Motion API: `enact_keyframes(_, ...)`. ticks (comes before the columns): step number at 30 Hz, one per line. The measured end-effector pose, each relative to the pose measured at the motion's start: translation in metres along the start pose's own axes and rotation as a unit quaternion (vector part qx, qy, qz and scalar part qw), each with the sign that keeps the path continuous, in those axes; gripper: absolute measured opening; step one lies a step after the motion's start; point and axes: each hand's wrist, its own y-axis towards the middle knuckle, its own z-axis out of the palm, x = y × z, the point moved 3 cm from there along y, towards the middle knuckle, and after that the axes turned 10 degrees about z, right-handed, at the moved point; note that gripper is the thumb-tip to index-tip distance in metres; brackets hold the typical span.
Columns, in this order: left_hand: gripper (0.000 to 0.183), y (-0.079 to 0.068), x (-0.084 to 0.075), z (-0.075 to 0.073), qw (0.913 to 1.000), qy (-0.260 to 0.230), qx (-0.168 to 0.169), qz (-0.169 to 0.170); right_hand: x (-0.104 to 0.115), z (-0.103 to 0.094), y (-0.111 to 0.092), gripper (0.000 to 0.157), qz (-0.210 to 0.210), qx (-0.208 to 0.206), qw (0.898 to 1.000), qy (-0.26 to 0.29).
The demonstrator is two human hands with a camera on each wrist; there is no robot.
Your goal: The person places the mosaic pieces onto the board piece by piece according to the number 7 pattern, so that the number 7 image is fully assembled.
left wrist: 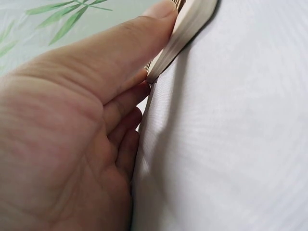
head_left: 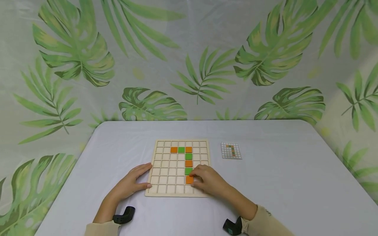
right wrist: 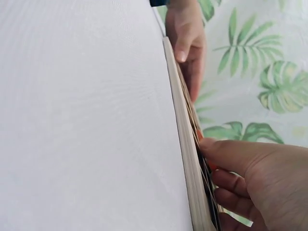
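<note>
A wooden grid board [head_left: 177, 195] lies on the table, with square orange and green tiles in several cells. They form a short row near the top and a column running down from its right end. My right hand [head_left: 210, 179] pinches the lowest orange tile [head_left: 189, 180] of that column between thumb and fingers, just below a green tile [head_left: 188, 171]. Orange also shows by the thumb [right wrist: 226, 154] in the right wrist view. My left hand [head_left: 133, 179] rests at the board's left edge, fingers extended. In the left wrist view its thumb [left wrist: 130, 48] lies over the rim.
To the right of the board lies a small card [head_left: 231, 150] printed with a grid and coloured squares. A white cloth [head_left: 289, 183] covers the table. Behind it hangs a leaf-patterned curtain [head_left: 206, 32]. Each wrist wears a black camera [head_left: 125, 215].
</note>
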Motion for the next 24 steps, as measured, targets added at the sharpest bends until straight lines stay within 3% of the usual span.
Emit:
enact_keyframes(9,0.078,0.001,0.0,-0.001,1.0,0.003,-0.001,-0.001,0.003,0.002,0.001,0.028,0.01,-0.009,1.0,-0.001)
enact_keyframes(16,0.078,0.002,-0.001,-0.001,1.0,0.001,0.003,0.0,0.001,-0.011,-0.005,0.036,0.049,0.003,0.997,0.062)
enact_keyframes(19,0.077,0.003,-0.003,-0.001,1.0,0.001,0.002,-0.002,-0.002,-0.026,-0.01,0.041,0.057,-0.023,0.996,0.058)
enact_keyframes(24,0.076,0.003,-0.007,-0.004,0.9997,0.022,-0.003,-0.009,-0.017,-0.059,-0.025,0.055,0.029,-0.11,0.993,-0.032)
